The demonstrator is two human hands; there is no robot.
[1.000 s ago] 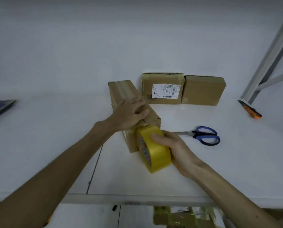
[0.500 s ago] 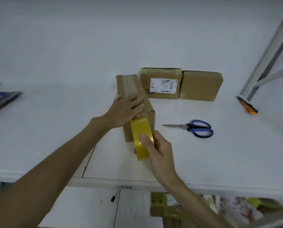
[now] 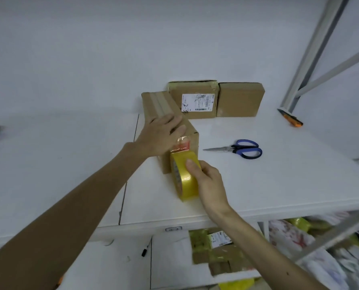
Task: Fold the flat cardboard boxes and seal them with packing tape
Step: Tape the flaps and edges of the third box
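Here, left hand (image 3: 159, 136) pressing flat on long brown cardboard box (image 3: 192, 141); right hand (image 3: 208, 181) gripping yellow packing-tape roll (image 3: 184, 176) against box end, on white tabletop (image 3: 278, 181).

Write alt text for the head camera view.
A person's left hand presses on a cardboard box on a white table while the right hand grips a yellow tape roll at its near end. Blue-handled scissors lie to the right; two more boxes stand behind.
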